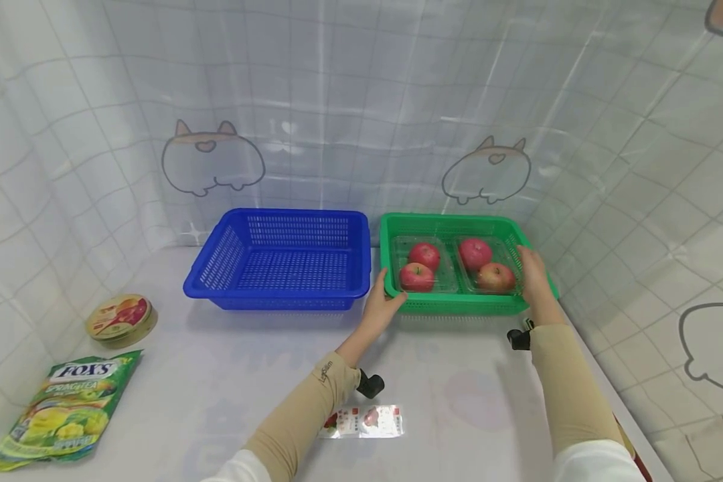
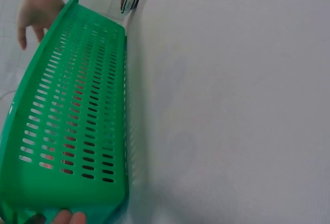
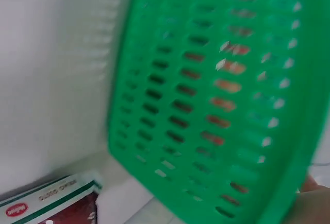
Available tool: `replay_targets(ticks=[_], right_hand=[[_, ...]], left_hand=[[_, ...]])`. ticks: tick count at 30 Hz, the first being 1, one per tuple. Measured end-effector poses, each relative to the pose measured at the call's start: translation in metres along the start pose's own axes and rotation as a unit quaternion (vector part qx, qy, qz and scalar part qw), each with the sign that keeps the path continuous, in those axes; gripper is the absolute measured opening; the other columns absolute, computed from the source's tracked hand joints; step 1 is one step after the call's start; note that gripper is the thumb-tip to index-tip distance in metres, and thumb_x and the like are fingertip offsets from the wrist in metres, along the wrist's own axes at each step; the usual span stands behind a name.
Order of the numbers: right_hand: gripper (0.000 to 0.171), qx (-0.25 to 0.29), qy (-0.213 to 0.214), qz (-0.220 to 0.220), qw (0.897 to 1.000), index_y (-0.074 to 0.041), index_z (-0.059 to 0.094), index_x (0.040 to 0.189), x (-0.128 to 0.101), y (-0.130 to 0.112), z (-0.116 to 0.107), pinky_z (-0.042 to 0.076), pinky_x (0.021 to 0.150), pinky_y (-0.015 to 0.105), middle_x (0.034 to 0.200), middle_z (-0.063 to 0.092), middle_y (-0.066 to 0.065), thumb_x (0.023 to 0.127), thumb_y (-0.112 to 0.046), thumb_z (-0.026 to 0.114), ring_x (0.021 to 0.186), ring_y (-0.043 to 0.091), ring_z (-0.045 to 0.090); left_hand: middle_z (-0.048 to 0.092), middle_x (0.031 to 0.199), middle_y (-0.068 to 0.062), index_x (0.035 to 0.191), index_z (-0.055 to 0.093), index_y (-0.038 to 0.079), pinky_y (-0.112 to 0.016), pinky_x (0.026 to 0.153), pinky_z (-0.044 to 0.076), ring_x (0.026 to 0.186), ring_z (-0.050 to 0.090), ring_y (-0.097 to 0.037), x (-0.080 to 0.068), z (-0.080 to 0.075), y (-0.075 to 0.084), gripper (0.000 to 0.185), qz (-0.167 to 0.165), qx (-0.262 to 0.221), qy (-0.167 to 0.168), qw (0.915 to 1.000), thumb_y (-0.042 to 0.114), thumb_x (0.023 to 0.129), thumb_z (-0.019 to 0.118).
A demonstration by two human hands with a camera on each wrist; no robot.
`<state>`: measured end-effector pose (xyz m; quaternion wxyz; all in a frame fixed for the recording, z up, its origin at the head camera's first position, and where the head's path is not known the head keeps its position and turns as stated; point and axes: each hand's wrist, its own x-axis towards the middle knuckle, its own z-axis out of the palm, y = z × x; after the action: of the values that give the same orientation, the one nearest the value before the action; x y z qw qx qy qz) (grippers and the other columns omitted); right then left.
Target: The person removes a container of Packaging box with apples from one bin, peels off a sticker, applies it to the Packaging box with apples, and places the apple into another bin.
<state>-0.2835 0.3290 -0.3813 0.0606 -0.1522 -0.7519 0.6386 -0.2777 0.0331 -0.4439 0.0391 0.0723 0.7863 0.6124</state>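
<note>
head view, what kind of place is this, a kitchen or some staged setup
Probably a staged tabletop setup, not a real kitchen: a cartoon-printed sheet lines the walls, a white table carries a blue basket and a green basket of boxed apples, which both hands grip.

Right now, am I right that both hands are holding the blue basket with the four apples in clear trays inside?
Not quite: the head view shows the left hand and right hand holding the green basket, not the blue one. The four apples in clear trays are inside it; the blue basket stands apart, to its left.
</note>
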Motion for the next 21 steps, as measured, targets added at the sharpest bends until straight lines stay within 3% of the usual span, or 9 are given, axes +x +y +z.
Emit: replay_targets(ticks=[7,12,21], right_hand=[[0.068,-0.078,0.026,-0.011,0.997,0.0,0.012,0.147,0.013,0.011,0.002,0.012,0.111,0.05,0.152,0.009,0.02,0.097,-0.044,0.026,0.139,0.037,0.008],[0.067,-0.086,0.03,-0.007,0.996,0.001,0.011,0.146,0.022,0.018,0.004,0.016,0.11,0.051,0.151,0.011,0.021,0.097,-0.041,0.027,0.138,0.038,0.011],[0.07,-0.127,-0.045,0.049,0.99,0.004,-0.003,0.145,0.022,0.016,0.01,0.013,0.11,0.051,0.151,-0.004,0.026,0.095,-0.023,0.037,0.138,0.04,0.001]], left_hand=[[0.03,0.147,-0.016,0.148,0.017,0.011,-0.042,0.094,0.042,0.116,0.048,-0.027,0.001,-0.001,-0.005,0.074,-0.003,-0.004,-0.002,1.0,0.02,0.088,0.059],[0.031,0.146,-0.015,0.148,0.017,0.012,-0.041,0.09,0.044,0.11,0.05,-0.025,-0.001,0.0,-0.007,0.074,-0.001,-0.005,-0.001,1.0,0.02,0.088,0.059],[0.03,0.147,-0.016,0.148,0.018,0.01,-0.041,0.092,0.043,0.112,0.05,-0.026,-0.005,0.0,-0.005,0.074,0.012,-0.014,0.004,0.9998,0.019,0.088,0.059]])
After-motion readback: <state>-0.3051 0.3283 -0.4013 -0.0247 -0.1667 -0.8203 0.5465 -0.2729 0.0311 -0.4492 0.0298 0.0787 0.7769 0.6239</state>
